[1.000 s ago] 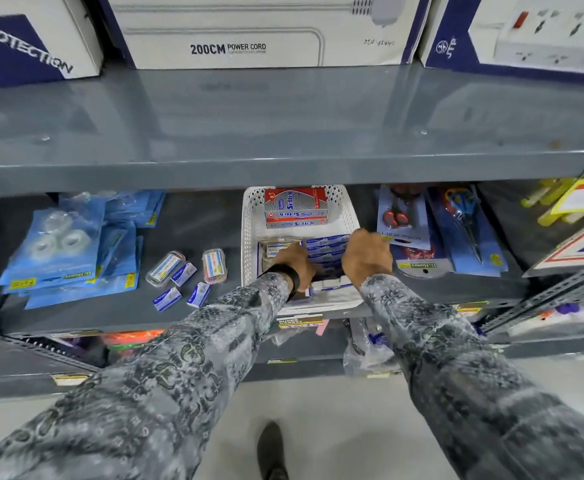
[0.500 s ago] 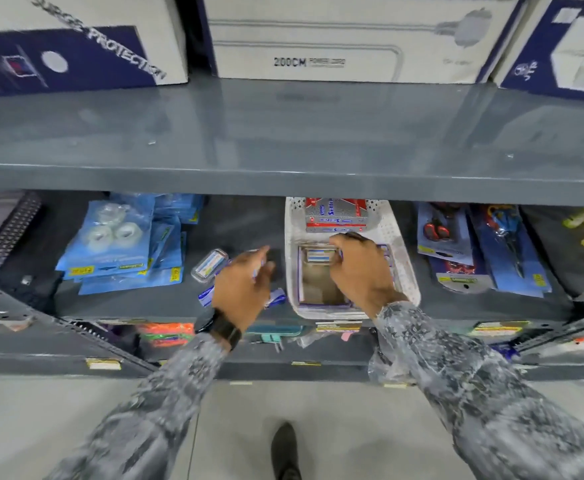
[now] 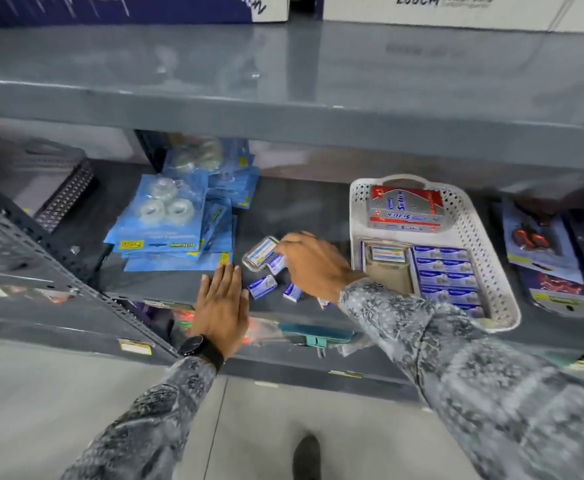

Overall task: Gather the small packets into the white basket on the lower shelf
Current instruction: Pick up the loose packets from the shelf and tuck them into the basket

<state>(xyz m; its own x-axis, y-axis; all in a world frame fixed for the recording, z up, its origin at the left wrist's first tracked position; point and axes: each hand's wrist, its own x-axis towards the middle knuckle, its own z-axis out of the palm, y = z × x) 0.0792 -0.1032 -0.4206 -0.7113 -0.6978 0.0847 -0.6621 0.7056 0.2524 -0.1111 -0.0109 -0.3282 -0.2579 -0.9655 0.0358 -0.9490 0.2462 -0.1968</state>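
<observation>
The white basket (image 3: 501, 271) stands on the lower shelf and holds a red and silver box (image 3: 404, 209) and rows of small blue packets (image 3: 446, 278). Left of it, loose small blue and white packets (image 3: 262, 287) (image 3: 292, 292) lie near the shelf's front edge, beside a clear plastic case (image 3: 261, 252). My right hand (image 3: 314, 265) is over this group, fingers curled on one small packet (image 3: 276, 263) and touching the case. My left hand (image 3: 221, 306) lies flat and open at the shelf's front edge, just left of the packets, holding nothing.
Blue tape packs (image 3: 169, 220) are stacked to the left of the packets. Scissor packs (image 3: 539, 244) lie right of the basket. The grey upper shelf (image 3: 283, 98) overhangs the work area. A black perforated basket (image 3: 65, 195) sits far left.
My right hand has left the basket and moved left onto the loose packets. My left hand has dropped back to the shelf edge and flattened. The view has shifted, so the basket appears further right.
</observation>
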